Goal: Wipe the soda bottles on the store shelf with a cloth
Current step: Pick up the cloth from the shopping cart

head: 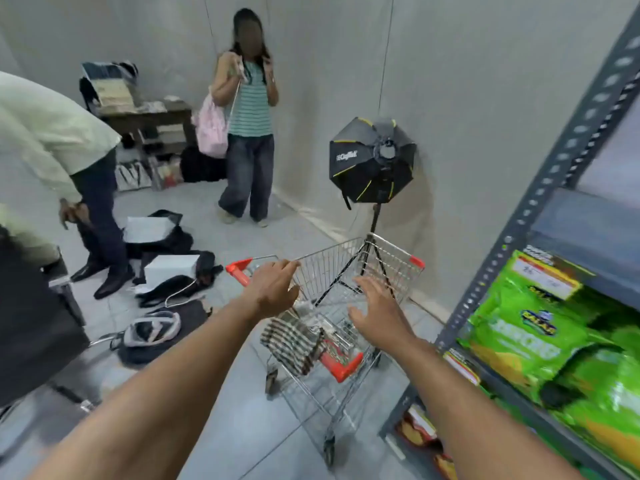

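Observation:
A checked brown-and-white cloth [294,341] hangs folded over the near rim of a small wire shopping cart [346,265] with red corners. My left hand [273,289] hovers over the cart's left side, fingers spread, holding nothing. To its right, my right hand [377,306] is held above the basket, also open and empty. Neither hand touches the cloth. The grey metal store shelf [540,188] stands at the right with green snack bags [554,341]. No soda bottles are in view.
A softbox light on a tripod [374,161] stands just behind the cart. One person [249,119] stands at the back, another [52,140] bends at the left. Bags, boxes and a cable [166,271] litter the floor on the left.

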### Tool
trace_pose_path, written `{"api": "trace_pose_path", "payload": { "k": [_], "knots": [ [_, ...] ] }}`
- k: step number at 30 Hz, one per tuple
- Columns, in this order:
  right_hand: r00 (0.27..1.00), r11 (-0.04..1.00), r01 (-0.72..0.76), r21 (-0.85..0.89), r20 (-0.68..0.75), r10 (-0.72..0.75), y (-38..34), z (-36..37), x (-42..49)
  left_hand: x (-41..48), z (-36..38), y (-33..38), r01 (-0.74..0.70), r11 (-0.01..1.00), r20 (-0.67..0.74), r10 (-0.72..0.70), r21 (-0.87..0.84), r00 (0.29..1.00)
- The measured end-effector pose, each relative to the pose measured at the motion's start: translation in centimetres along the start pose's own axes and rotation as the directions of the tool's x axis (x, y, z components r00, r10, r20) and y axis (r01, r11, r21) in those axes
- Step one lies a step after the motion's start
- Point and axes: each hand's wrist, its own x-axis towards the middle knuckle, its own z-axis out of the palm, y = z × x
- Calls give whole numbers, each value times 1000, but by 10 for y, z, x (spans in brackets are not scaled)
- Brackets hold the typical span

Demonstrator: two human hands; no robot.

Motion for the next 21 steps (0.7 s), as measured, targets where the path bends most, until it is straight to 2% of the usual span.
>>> {"api": "trace_pose_path", "payload": {
  "k": [5,9,12,14,18,21],
  "knots": [
    [978,999,-41,-6,203,42,-5,69,31,37,47,-39,50,999,228,-51,10,972],
    [945,999,-29,-40,323,40,-3,106,50,58,87,-48,47,997,431,-66,54,900],
    [922,997,-5,-78,385,35,-2,121,60,65,107,-46,68,998,538,-66,16,841],
    [913,997,-6,-76,406,36,0,128,64,70,116,-45,83,995,555,-43,-47,831],
    [910,998,-37,-48,412,54,1,131,70,73,113,-44,114,969,498,11,-220,867],
    [950,999,-32,-37,309,42,-2,123,76,71,99,-46,92,922,402,73,-375,913]
  ]
}}
